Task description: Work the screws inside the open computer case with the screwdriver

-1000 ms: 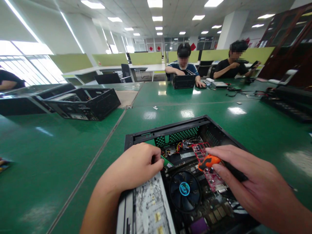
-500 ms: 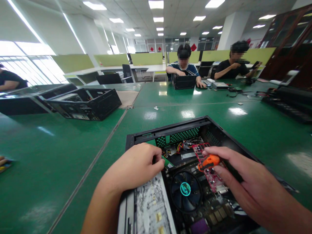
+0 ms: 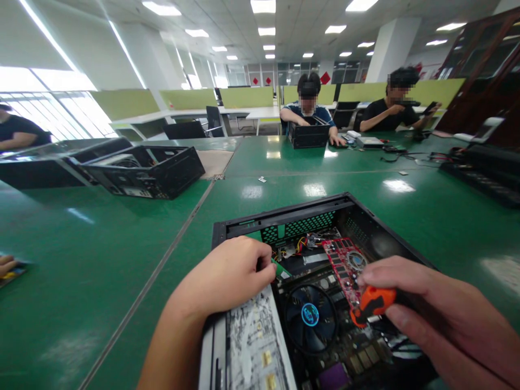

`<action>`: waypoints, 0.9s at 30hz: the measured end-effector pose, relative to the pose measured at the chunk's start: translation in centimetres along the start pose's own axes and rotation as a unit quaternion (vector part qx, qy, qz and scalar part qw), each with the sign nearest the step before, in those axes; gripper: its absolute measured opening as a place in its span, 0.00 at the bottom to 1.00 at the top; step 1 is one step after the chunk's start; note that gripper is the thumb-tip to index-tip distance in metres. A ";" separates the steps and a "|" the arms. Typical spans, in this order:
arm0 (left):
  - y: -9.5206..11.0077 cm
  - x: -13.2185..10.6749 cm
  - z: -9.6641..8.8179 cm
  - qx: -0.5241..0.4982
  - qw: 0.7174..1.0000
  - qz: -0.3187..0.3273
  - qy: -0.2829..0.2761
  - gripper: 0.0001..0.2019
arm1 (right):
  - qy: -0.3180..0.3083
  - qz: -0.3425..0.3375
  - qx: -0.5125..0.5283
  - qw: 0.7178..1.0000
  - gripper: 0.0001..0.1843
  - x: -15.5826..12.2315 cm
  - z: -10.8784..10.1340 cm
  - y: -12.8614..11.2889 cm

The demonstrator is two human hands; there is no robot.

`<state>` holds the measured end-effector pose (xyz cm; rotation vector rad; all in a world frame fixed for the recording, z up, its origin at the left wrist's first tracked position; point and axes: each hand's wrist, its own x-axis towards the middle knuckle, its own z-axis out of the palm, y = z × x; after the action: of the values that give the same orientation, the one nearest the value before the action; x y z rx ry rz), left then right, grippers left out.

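Observation:
An open black computer case (image 3: 284, 211) lies in front of me. My left hand (image 3: 233, 276) rests over the scuffed metal drive bay (image 3: 260, 330), fingers curled at a narrow green circuit board (image 3: 281, 269) that sticks out past the fingertips. Between the thumb and fingers of my right hand (image 3: 422, 303) is an orange and black screwdriver (image 3: 377, 300); its shaft is not visible. Below and left of it a red graphics card (image 3: 339, 260) with a small round fan sits in the case. A black CPU fan (image 3: 298, 336) lies between my hands.
Another open computer case (image 3: 162, 173) stands at the left on the green table (image 3: 134, 249). Across the table one person (image 3: 320, 116) works at a black case; another (image 3: 376, 114) sits at the right. Cables (image 3: 414, 157) and a dark case (image 3: 483, 168) lie at the right.
My right hand has moved right and toward me with the screwdriver, uncovering the graphics card's fan. The left hand stays in place on the case.

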<state>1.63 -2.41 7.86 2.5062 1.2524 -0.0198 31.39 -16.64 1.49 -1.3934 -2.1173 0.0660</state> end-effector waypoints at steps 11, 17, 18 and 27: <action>0.1 -0.1 0.0 0.006 1.000 -0.003 -0.002 0.12 | -0.024 -0.057 0.004 0.998 0.25 0.4 -0.4 -1.2; -0.1 0.0 0.1 0.000 1.000 -0.002 0.000 0.11 | -0.020 -0.067 -0.001 0.998 0.24 0.7 -0.4 -1.6; 0.0 0.0 0.1 0.000 1.000 -0.003 -0.001 0.11 | -0.017 -0.062 -0.001 0.998 0.24 0.6 -0.4 -1.7; -0.1 -0.2 0.1 0.006 1.000 -0.004 -0.003 0.12 | -0.011 -0.069 0.002 0.998 0.23 0.8 -0.4 -2.1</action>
<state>1.45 -2.50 7.78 2.5101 1.2630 -0.0376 29.63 -17.04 2.87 -1.2470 -2.2249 0.0307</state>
